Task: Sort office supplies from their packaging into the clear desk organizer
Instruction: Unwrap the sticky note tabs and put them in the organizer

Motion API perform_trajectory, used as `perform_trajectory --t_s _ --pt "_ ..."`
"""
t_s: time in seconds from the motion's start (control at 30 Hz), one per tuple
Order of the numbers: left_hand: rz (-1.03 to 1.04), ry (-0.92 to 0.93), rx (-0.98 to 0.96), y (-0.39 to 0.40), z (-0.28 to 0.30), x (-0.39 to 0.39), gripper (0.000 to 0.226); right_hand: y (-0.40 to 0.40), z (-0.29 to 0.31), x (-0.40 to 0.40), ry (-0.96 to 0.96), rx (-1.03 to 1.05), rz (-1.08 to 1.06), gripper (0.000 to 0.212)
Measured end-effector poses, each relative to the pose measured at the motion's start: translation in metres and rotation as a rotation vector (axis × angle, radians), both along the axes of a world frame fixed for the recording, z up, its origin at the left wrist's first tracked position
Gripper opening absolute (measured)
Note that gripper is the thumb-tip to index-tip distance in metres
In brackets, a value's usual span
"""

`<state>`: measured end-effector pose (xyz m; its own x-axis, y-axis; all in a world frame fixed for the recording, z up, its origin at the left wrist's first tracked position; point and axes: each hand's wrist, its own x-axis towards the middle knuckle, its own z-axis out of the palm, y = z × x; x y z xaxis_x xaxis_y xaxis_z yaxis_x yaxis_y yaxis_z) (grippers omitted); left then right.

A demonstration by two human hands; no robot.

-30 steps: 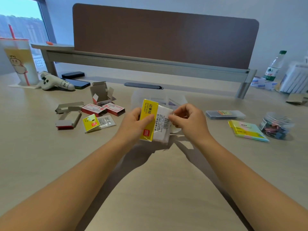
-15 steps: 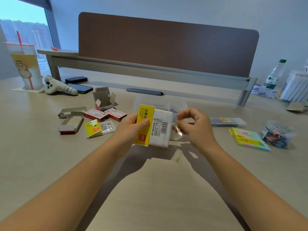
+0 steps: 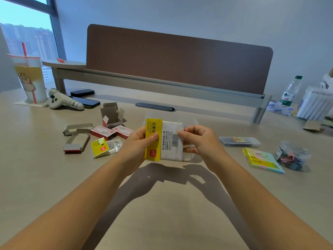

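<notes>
I hold a sticky-note pack (image 3: 166,141) in clear wrap, with a yellow label strip and a white barcode side, upright above the desk's middle. My left hand (image 3: 137,145) grips its yellow left edge, thumb on the front. My right hand (image 3: 200,141) pinches the wrap at the pack's right edge. The clear desk organizer (image 3: 192,122) stands right behind the pack and is mostly hidden by it and my hands.
To the left lie red staple boxes (image 3: 111,131), torn cardboard boxes (image 3: 76,137) and a small yellow packet (image 3: 103,147). At the right are a clear flat case (image 3: 239,141), pastel sticky notes (image 3: 263,160) and a tub of binder clips (image 3: 292,156). A cup (image 3: 29,78), phones and a bottle (image 3: 290,92) stand farther back.
My right hand let go of the wrap, drew slightly away, then came back to pinch the pack's right edge. The pack now stands more upright and higher in view.
</notes>
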<state>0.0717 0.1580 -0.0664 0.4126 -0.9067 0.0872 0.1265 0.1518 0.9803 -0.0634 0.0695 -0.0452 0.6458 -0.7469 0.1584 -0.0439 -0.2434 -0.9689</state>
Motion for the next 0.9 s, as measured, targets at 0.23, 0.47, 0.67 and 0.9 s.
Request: perform_trajectory --t_s 0.23,0.47,0.67,0.9 --pt "0.072 -0.017 -0.007 -0.007 0.017 0.008 0.016 -0.008 0.019 0.012 0.052 -0.036 0.047 0.014" --pt "0.091 -0.03 -0.049 -0.018 0.033 0.025 0.018 -0.023 0.038 0.03 0.006 0.028 0.033 0.012" --pt "0.15 -0.007 -0.063 -0.027 0.037 0.048 0.016 -0.041 0.044 0.05 -0.073 0.141 0.018 0.012" --pt "0.184 0.01 -0.049 -0.037 0.034 0.063 0.015 -0.059 0.043 0.064 -0.088 -0.02 -0.13 0.02"
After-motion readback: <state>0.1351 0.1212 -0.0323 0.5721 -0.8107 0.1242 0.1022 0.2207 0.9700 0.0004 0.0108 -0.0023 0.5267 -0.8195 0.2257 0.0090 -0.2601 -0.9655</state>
